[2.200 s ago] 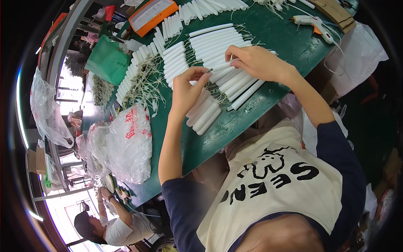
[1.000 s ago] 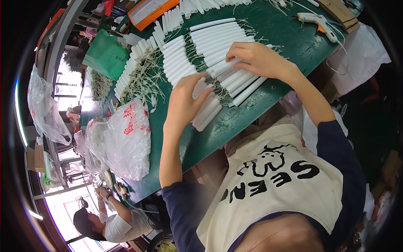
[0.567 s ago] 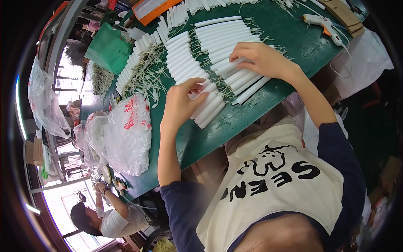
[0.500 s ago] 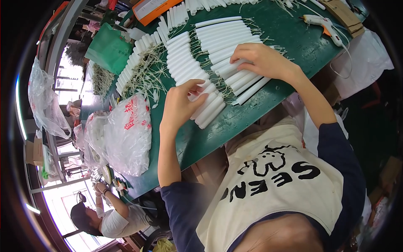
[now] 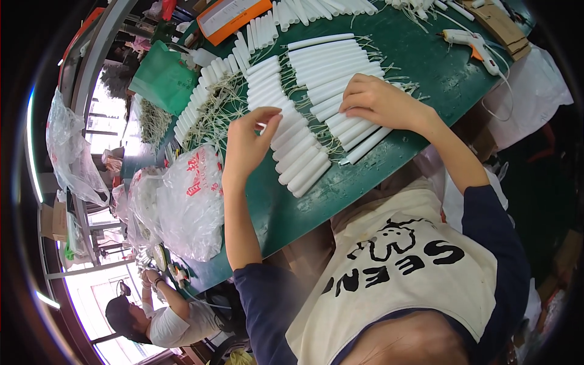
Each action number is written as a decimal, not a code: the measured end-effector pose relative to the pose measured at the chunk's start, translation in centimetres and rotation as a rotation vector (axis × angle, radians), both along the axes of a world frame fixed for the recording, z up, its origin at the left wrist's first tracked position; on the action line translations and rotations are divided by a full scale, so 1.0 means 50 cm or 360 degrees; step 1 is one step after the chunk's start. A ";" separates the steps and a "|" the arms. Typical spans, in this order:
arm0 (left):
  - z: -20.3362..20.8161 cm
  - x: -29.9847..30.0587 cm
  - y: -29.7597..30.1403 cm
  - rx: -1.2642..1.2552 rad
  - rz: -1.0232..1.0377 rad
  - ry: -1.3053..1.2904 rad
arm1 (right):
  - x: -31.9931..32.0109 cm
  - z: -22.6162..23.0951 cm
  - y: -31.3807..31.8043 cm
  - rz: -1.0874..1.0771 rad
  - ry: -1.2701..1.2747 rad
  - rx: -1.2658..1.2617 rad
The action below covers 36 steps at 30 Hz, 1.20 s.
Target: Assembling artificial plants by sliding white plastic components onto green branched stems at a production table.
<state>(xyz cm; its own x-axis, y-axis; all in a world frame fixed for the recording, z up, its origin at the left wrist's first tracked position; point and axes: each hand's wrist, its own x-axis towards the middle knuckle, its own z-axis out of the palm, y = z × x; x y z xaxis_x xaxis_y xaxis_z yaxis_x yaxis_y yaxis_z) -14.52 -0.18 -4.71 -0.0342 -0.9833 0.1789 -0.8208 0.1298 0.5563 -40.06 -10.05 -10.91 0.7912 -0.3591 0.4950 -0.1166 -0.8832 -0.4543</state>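
Two columns of white tubes with thin pale wires at their ends lie side by side on the green table. My left hand [image 5: 246,143] is at the left edge of the nearer-left column of tubes [image 5: 298,161]. Its thumb and forefinger curve toward each other with a small gap, and nothing shows between them. Over the right column of tubes [image 5: 331,67] my right hand [image 5: 377,100] bends its fingers and thumb closed on a white tube [image 5: 333,114]. Its lower fingers are partly hidden. Loose wires [image 5: 319,131] run between the columns.
More white tubes and tangled wires [image 5: 213,109] lie left and behind. A glue gun [image 5: 471,45] rests at the far right, an orange box [image 5: 234,18] at the back. Plastic bags [image 5: 191,201] cover the left table edge. Another person [image 5: 164,313] works at lower left.
My left hand has moved up and left, off the lower tubes of its column. My right fingers have drawn closer together over the right column. The view has shifted slightly.
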 end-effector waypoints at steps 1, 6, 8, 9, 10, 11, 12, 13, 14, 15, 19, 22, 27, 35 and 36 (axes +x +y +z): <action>0.002 0.003 -0.021 -0.0029 0.0009 0.0002 | -0.002 0.001 -0.002 0.0019 0.0017 -0.0022; -0.022 0.020 -0.149 -0.0207 -0.0020 -0.0103 | -0.014 0.009 0.000 -0.0077 -0.0157 -0.0181; -0.056 0.045 -0.211 -0.0228 0.0010 -0.0201 | -0.025 0.018 0.003 -0.0146 -0.0147 -0.0187; -0.072 0.054 -0.243 -0.0377 -0.0041 -0.0312 | -0.032 0.024 0.006 -0.0165 -0.0153 -0.0197; -0.082 0.053 -0.275 -0.0526 -0.0102 -0.0416 | -0.042 0.030 0.011 -0.0197 -0.0151 -0.0171; -0.092 0.054 -0.303 -0.0481 -0.0050 -0.0396 | -0.050 0.034 0.012 -0.0227 -0.0148 -0.0145; -0.104 0.057 -0.331 -0.0486 -0.0072 -0.0397 | -0.054 0.029 0.008 -0.0249 -0.0151 -0.0148; -0.111 0.059 -0.358 -0.0540 -0.0006 -0.0495 | -0.061 0.024 0.004 -0.0247 -0.0163 -0.0170; -0.118 0.064 -0.381 -0.0596 0.0065 -0.0591 | -0.067 0.021 0.001 -0.0242 -0.0174 -0.0192; -0.125 0.068 -0.401 -0.0567 0.0142 -0.0682 | -0.073 0.019 -0.002 -0.0264 -0.0170 -0.0195; -0.136 0.082 -0.450 -0.0096 0.0452 -0.0898 | -0.093 0.014 -0.008 -0.0323 -0.0147 -0.0194; -0.141 0.093 -0.462 -0.0034 0.0499 -0.0875 | -0.102 0.005 -0.012 -0.0339 -0.0109 -0.0170; -0.134 0.081 -0.464 0.0023 0.0538 -0.0813 | -0.105 0.001 -0.015 -0.0334 -0.0088 -0.0138; -0.135 0.091 -0.470 0.0057 0.0660 -0.0855 | -0.106 0.013 -0.010 -0.0340 -0.0118 -0.0148; -0.134 0.083 -0.472 0.0057 0.0650 -0.0853 | -0.109 0.013 -0.010 -0.0350 -0.0114 -0.0146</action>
